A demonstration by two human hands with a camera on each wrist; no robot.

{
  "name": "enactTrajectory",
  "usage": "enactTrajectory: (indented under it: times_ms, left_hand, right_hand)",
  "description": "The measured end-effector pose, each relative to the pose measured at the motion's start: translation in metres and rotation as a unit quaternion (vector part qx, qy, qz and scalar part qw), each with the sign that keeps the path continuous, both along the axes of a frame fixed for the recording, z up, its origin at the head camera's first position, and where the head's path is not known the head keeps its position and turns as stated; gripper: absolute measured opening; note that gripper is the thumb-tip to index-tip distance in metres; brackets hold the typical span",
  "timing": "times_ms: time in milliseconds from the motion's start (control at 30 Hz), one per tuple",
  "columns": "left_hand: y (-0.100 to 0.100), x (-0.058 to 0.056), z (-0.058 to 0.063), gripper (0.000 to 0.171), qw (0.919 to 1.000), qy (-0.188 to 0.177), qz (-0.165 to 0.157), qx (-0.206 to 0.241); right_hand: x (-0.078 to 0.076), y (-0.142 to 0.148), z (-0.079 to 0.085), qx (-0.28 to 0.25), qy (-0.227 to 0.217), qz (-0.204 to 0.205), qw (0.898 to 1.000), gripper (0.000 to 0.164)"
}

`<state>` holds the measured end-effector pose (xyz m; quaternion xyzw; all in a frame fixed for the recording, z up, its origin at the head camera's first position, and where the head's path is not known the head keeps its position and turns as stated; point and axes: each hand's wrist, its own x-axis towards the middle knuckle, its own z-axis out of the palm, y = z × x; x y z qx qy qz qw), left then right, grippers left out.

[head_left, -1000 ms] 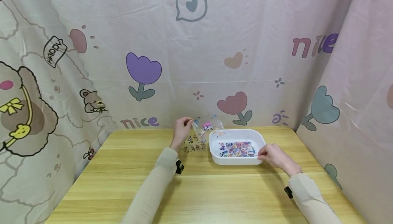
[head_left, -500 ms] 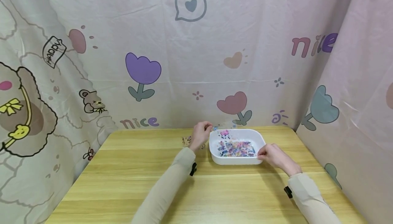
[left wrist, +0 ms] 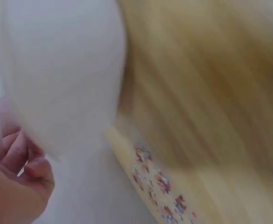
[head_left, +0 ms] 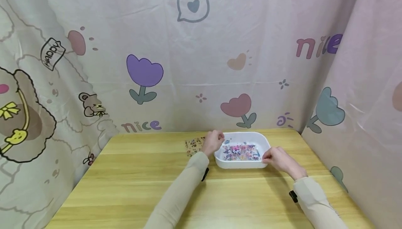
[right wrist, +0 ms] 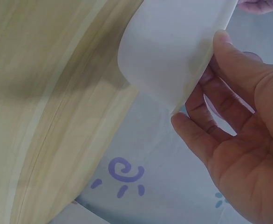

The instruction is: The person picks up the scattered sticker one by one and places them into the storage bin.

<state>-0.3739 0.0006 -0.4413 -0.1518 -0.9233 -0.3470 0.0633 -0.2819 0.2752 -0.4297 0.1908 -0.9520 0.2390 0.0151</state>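
A white plastic basin (head_left: 242, 165) stands on the table, its floor covered with colourful cartoon prints on clear plastic. At its left rim, my left hand (head_left: 214, 142) has curled fingers and appears to pinch the edge of a clear plastic sheet with pink and blue prints (head_left: 235, 149), which lies low inside the basin. The pinched edge is too small to see plainly. My right hand (head_left: 280, 159) grips the basin's front right corner. In the right wrist view, the thumb and fingers (right wrist: 229, 51) of that hand hold the rim.
Left of the basin, another clear sheet with small dark prints (head_left: 194, 146) lies on the wooden table (head_left: 132, 176), partly behind my left hand. A patterned curtain (head_left: 188, 65) hangs behind the table and along both sides.
My left hand has moved right, from above the printed sheet on the table to the basin's left rim, and the clear sheet has come down into the basin. My right hand stays at the corner.
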Motion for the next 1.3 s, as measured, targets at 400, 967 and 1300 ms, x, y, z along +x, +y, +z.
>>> enactTrajectory:
  times_ms: [400,967,1300]
  left_hand:
    - [0.004,-0.002,-0.004,0.019,0.9799,0.073,-0.012,-0.185]
    - [-0.002,-0.001,-0.009,0.013,0.9621,0.162,-0.032,-0.217]
    - [-0.023,0.009,-0.003,0.013,0.9830,0.162,0.018,-0.083]
  right_hand:
    - [-0.002,-0.003,0.003,0.006,-0.003,-0.011,1.000,0.005]
    - [-0.001,-0.001,0.002,0.001,0.003,0.002,1.000,0.003]
    - [-0.001,-0.001,0.000,0.003,-0.012,-0.010,1.000,0.008]
